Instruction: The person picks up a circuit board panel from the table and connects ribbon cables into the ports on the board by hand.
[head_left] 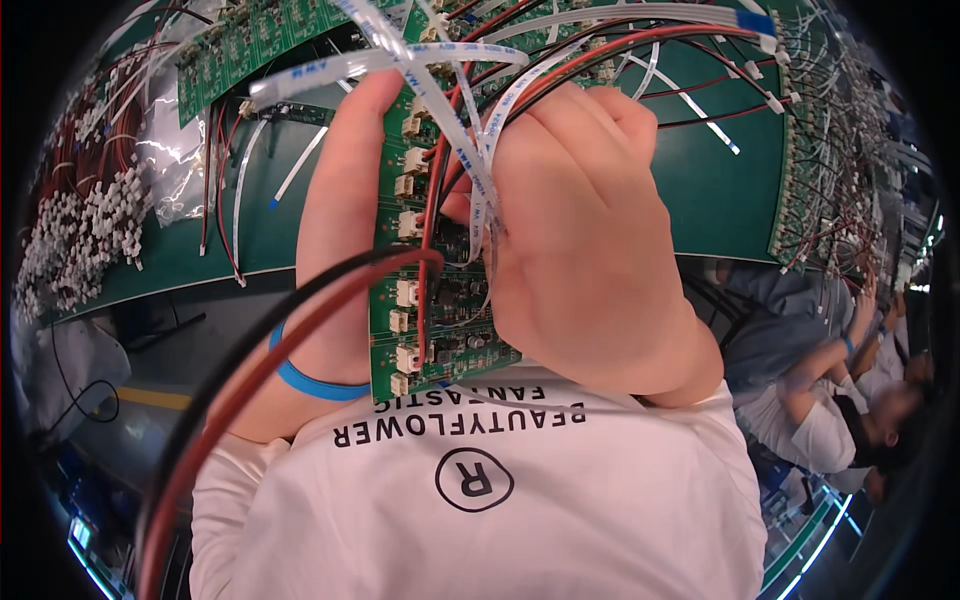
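One long green circuit board [450,290], fitted with at least six white connectors [407,293], is held lengthwise by the near edge of the green counter [720,205]. Its left side is clasped in the left hand [340,205]. The right hand [585,235] is curled over its right side; what is pinched in that grip, hidden beside a ribbon cable [508,98], cannot be told. One blue wristband [312,381] is worn at left.

Circuit board [455,305] semi-gloss, connectors [407,293] plastic. Ribbon cables [450,130] smooth, shiny plastic. Shirt [590,500] matt cloth; wristband [315,384] maybe rubber.
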